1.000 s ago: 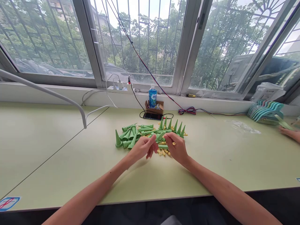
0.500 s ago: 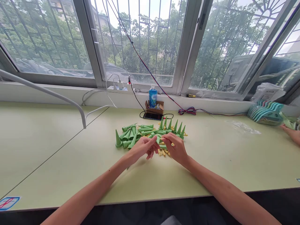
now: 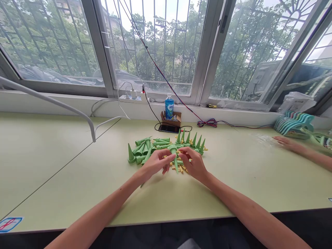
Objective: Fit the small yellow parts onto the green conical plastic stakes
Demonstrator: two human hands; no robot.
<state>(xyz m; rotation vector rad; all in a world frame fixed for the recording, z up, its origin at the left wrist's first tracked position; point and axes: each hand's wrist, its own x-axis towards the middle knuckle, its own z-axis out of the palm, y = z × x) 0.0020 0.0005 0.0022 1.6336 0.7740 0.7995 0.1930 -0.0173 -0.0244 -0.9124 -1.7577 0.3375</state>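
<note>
My left hand [image 3: 155, 163] is closed on a green plastic watering spike [image 3: 176, 164], held with its wide cap up and its point down. Against the spike's cap, my right hand [image 3: 194, 162] pinches a small yellow valve [image 3: 177, 152], mostly hidden by the fingertips. Behind and left of my hands lies a pile of green spikes [image 3: 140, 150]. A row of upright green spikes [image 3: 198, 141] stands to the right, with yellow pieces among them. More loose yellow valves [image 3: 183, 168] lie on the table below my hands.
A blue bottle [image 3: 169, 108] stands at a small cardboard box [image 3: 176, 121], behind a phone [image 3: 169, 128] with a cable. Coiled wire [image 3: 207, 122] lies along the sill. At right, another person's hand [image 3: 290, 143] reaches over clear plastic near teal hangers [image 3: 293, 124].
The green spike has turned in my left hand, its point now downward and its cap up. My right hand has barely moved. The other person's hand has come in leftward over the clear plastic.
</note>
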